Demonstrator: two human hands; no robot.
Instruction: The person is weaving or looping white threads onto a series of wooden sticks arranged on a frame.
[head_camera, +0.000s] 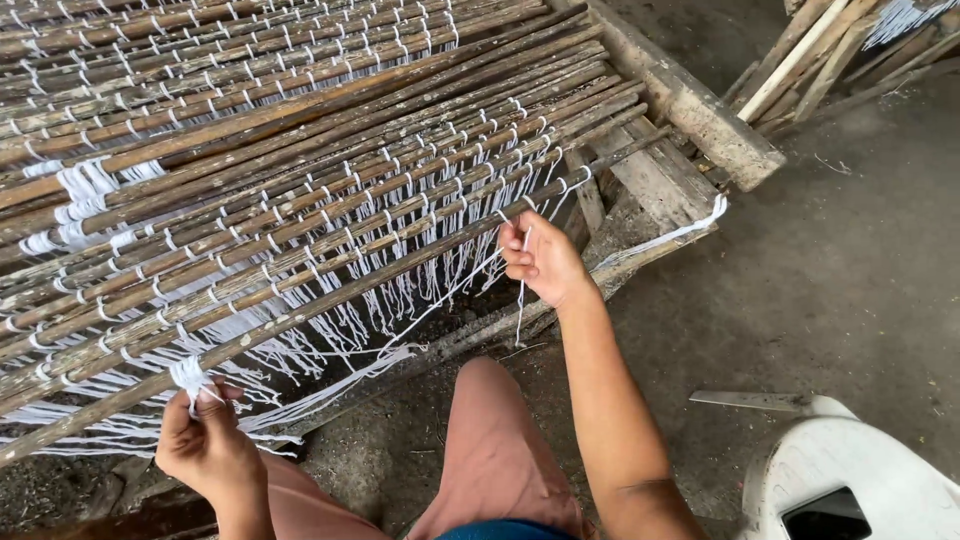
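Concrete floor (850, 260) underlies stick mat (300, 200); left hand (205, 445) pinches white string bundle (188, 375), right hand (543, 262) apparently pinches one strand (521, 300).

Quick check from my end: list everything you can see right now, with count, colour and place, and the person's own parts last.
stick mat: one, many brown sticks tied in rows, filling the upper left
white string: many strands, knotted across the sticks, loose ends hanging off the near edge
wooden frame beam: one, weathered grey-brown, at the mat's right end
loose wooden slats: several, pale brown, top right
white plastic object: one, bottom right corner
blade: one, grey, resting on the white plastic object
ground: grey, right side
left hand: pinching a string bundle at the nearest stick
right hand: holding a string strand at the mat's edge
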